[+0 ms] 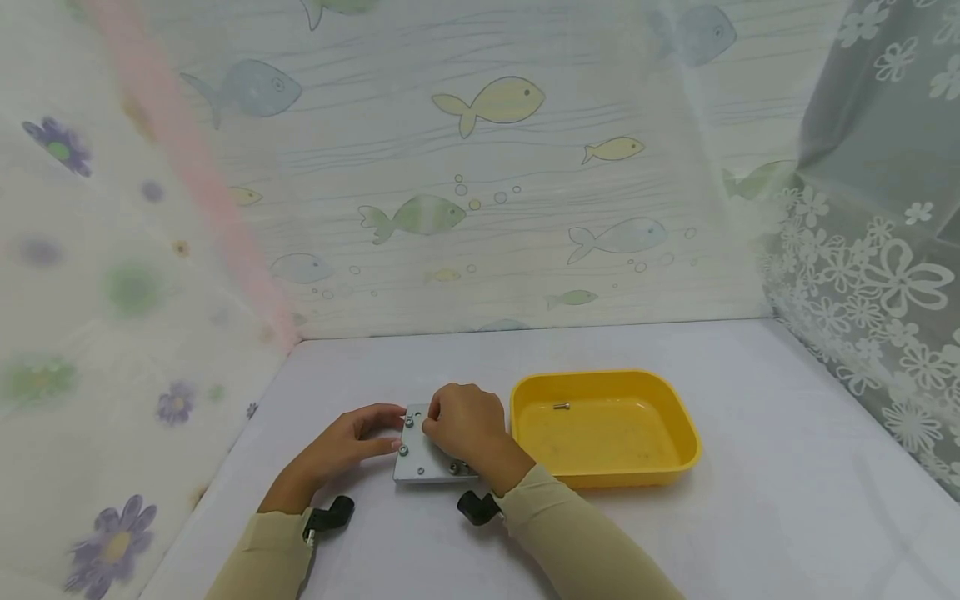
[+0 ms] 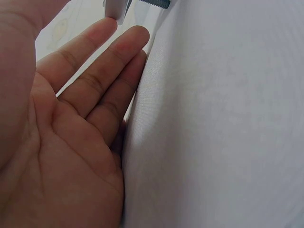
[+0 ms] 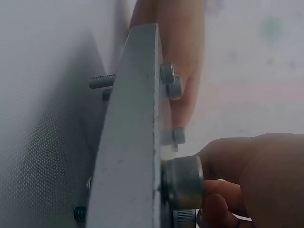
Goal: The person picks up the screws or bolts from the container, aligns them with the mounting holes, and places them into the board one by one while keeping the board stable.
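**Both hands on the bolted plate, right hand on a bolt head**

Flat grey rectangular metal plate (image 1: pixel 422 457) lies on the white worktop (image 1: pixel 750 500), directly between the two hands. Several small silver bolts stand in it; in the right wrist view their heads (image 3: pixel 167 73) sit on the top face and one threaded shank (image 3: pixel 102 81) pokes out below.

Left hand (image 1: pixel 352 442): fingers straight, fingertips (image 2: pixel 135 35) against the plate's left edge, palm side resting on the worktop. It curls round nothing, just braces the plate.

Right hand (image 1: pixel 467 427): curled over the plate's right half, knuckles up. In the right wrist view its fingers (image 3: pixel 228 156) pinch a larger round silver bolt head (image 3: pixel 186 182) that sits flush on the plate face.

Just right of the right hand, near but not clearly touching the plate: a shallow yellow rectangular plastic tray (image 1: pixel 678 417) on the worktop. One loose small silver bolt (image 1: pixel 561 406) lies inside it, toward the far left corner.

Beige sleeves on both forearms; black wrist camera mounts (image 1: pixel 330 514) sit under each wrist. Beyond the hands hangs a white fish-print backdrop (image 1: pixel 487 208), with flower-print curtains to either side.
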`<state>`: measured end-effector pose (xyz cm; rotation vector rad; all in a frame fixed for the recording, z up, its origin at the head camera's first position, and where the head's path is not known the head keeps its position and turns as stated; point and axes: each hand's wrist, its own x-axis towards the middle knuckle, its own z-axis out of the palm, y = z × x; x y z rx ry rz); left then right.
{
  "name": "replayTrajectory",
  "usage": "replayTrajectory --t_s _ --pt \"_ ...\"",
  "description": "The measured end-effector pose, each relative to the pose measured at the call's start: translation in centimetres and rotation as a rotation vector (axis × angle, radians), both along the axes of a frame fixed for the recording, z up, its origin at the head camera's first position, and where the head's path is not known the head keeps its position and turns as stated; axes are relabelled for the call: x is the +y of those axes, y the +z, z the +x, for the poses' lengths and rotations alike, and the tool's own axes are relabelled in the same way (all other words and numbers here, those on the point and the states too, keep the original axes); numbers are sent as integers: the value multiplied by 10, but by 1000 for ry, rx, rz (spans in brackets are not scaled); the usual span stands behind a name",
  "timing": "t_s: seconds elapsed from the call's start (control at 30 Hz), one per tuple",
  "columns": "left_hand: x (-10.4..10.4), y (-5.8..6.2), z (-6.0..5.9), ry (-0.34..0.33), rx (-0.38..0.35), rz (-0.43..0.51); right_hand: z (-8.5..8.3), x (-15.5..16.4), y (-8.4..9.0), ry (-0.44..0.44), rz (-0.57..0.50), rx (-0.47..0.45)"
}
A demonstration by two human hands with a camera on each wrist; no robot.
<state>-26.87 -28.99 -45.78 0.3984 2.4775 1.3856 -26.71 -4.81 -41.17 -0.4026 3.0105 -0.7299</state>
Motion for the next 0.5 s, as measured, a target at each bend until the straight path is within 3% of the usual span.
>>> replayTrajectory --t_s 0.27,0.5 --pt "-1 0 -1 -9 7 -7 0 0 12 -21 -3 -5" --pt "-1 2 -3 -5 -1 -9 -3 19 32 36 -115 -22"
